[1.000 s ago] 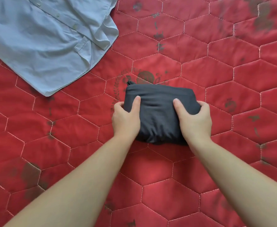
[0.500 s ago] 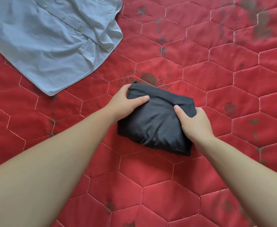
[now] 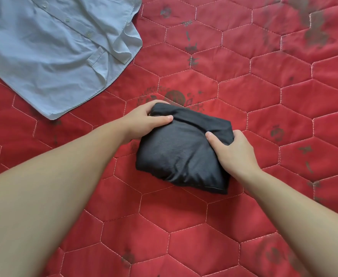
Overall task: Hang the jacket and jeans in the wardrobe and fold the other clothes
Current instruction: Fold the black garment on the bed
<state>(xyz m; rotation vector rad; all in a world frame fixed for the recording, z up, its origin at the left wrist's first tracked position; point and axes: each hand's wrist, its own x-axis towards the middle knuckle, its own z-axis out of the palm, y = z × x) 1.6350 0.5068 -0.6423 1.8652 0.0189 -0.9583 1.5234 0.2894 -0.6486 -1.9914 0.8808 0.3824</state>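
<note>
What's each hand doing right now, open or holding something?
Left hand: grips the far left corner of the folded black garment.
Right hand: grips the garment's right edge.

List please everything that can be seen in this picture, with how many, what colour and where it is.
folded garment: one, black, centre of the picture, lying on the quilt as a compact bundle.
shirt: one, light blue with buttons and a chest pocket, upper left, spread out unfolded on the quilt, apart from the bundle.
quilt: one, red with hexagon stitching and dark printed marks, under everything.
left hand: one, grips the far left corner of the folded garment, thumb on top.
right hand: one, grips the right edge of the folded garment, thumb on top.
</note>
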